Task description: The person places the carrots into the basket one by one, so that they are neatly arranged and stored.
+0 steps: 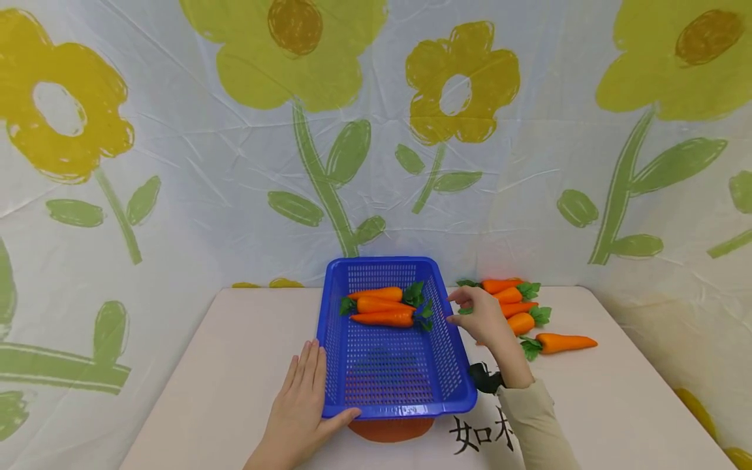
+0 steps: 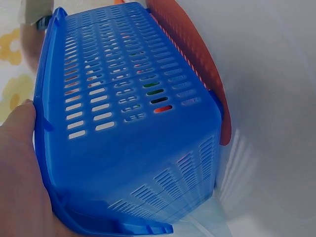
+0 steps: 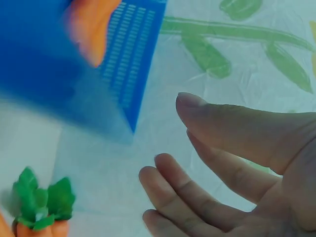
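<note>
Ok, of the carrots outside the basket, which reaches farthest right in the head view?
The lowest carrot there: its leaves point left and its bare tip sticks out rightward, past the other loose carrots.

The tabletop bears black "如" beside a partly covered character.

Soft, even brightness from the head; dimmer, hazier pictures at the wrists.
In the head view, small glints whiten the front rim of the blue perforated plastic basket, and wide-angle stretch pulls the white cloth backdrop with printed yellow flowers outward at the sides. The left wrist view is dull and bluish, the left hand soft at the edge. In the right wrist view, blur smears the basket and a smooth orange carrot, while the shaded right hand looks sharper.
</note>
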Motion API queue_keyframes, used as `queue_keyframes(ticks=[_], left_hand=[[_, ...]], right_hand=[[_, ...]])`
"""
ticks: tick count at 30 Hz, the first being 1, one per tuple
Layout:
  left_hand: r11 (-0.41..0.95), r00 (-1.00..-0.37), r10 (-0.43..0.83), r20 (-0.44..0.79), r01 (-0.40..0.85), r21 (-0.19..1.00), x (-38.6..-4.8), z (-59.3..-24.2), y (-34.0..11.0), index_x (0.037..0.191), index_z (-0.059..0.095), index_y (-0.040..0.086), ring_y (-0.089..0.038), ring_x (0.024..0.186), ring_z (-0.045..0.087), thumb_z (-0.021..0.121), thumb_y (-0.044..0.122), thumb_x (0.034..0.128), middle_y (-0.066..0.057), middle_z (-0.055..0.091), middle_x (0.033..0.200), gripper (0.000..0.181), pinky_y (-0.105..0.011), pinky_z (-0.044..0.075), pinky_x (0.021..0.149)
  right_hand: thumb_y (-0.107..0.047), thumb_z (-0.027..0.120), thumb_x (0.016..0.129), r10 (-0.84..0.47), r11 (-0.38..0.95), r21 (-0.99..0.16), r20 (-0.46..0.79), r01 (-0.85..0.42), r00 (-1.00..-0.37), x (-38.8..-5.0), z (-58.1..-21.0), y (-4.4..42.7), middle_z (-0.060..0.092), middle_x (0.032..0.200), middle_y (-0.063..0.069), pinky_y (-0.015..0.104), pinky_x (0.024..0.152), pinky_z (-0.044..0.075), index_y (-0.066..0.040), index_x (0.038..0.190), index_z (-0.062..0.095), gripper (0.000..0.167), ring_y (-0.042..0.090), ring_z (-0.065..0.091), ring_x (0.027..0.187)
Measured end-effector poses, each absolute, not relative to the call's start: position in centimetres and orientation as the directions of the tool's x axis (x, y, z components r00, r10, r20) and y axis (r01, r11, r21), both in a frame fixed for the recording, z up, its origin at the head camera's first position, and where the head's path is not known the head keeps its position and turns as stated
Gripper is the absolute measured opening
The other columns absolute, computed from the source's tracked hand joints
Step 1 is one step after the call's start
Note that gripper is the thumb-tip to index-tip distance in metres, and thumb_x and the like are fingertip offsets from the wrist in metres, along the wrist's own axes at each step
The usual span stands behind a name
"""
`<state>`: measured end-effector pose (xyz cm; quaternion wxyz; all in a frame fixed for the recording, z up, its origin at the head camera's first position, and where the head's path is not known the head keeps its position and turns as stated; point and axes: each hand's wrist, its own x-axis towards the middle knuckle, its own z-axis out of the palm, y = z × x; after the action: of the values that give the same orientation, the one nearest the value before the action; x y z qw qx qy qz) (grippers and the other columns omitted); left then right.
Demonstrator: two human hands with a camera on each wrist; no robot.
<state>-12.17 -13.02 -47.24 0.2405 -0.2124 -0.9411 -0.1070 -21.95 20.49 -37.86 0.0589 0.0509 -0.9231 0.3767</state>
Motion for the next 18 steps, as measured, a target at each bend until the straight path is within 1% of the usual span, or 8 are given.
queue_keyframes(ticks=[3,7,8,12,13,18], left_hand=[[0.889,-0.797,0.344,0.496,0.447,0.102,-12.0,-47.2,-13.0,0.144,0.04,-0.012,-0.04,0.143,0.032,0.046,0.079,0.0856,-0.029,0.034,0.153,0.109,-0.046,0.02,0.12],[0.887,-0.797,0.345,0.496,0.45,0.106,-12.0,-47.2,-13.0,0.144,0.039,-0.013,-0.04,0.143,0.031,0.046,0.079,0.0856,-0.029,0.034,0.153,0.109,-0.042,0.012,0.122],[0.887,-0.797,0.345,0.496,0.45,0.106,-12.0,-47.2,-13.0,0.145,0.039,-0.013,-0.04,0.143,0.031,0.046,0.079,0.0857,-0.029,0.034,0.153,0.109,-0.042,0.012,0.122],[0.887,-0.794,0.345,0.5,0.451,0.103,-12.0,-47.2,-13.0,0.145,0.039,-0.012,-0.04,0.143,0.032,0.045,0.079,0.0863,-0.029,0.033,0.154,0.108,-0.042,0.012,0.122],[0.887,-0.794,0.345,0.5,0.451,0.103,-12.0,-47.3,-13.0,0.145,0.039,-0.012,-0.04,0.143,0.032,0.045,0.079,0.0864,-0.029,0.033,0.154,0.108,-0.042,0.012,0.122],[0.888,-0.793,0.345,0.502,0.449,0.099,-12.1,-47.4,-13.0,0.145,0.039,-0.012,-0.04,0.143,0.031,0.044,0.079,0.0864,-0.029,0.033,0.154,0.109,-0.042,0.013,0.122]], right_hand=[[-0.004,0.076,0.083,-0.027,0.713,-0.692,0.139,-0.116,-0.99,-21.3,-38.6,21.5,0.065,0.108,0.02,0.045,0.069,0.059,0.001,0.111,0.067,0.03,0.039,0.06,0.103],[-0.006,0.076,0.084,-0.018,0.729,-0.675,0.141,-0.109,-0.99,-20.6,-39.3,23.1,0.066,0.11,0.02,0.053,0.084,0.054,0.001,0.113,0.066,0.031,0.041,0.06,0.105],[-0.006,0.076,0.084,-0.016,0.728,-0.677,0.139,-0.107,-0.99,-20.4,-39.4,23.5,0.066,0.111,0.021,0.054,0.085,0.054,0.002,0.113,0.066,0.032,0.042,0.06,0.106],[-0.007,0.075,0.084,-0.006,0.725,-0.682,0.134,-0.097,-0.991,-19.8,-40.0,25.4,0.066,0.111,0.023,0.055,0.085,0.053,0.003,0.113,0.066,0.031,0.041,0.06,0.105],[-0.007,0.074,0.085,0.0,0.721,-0.687,0.133,-0.092,-0.991,-19.6,-40.1,25.9,0.066,0.112,0.024,0.053,0.082,0.054,0.004,0.113,0.065,0.031,0.042,0.06,0.105],[-0.005,0.071,0.087,0.031,0.73,-0.68,0.137,-0.071,-0.99,-19.0,-40.7,28.6,0.064,0.114,0.027,0.053,0.079,0.055,0.006,0.116,0.064,0.033,0.046,0.058,0.106]])
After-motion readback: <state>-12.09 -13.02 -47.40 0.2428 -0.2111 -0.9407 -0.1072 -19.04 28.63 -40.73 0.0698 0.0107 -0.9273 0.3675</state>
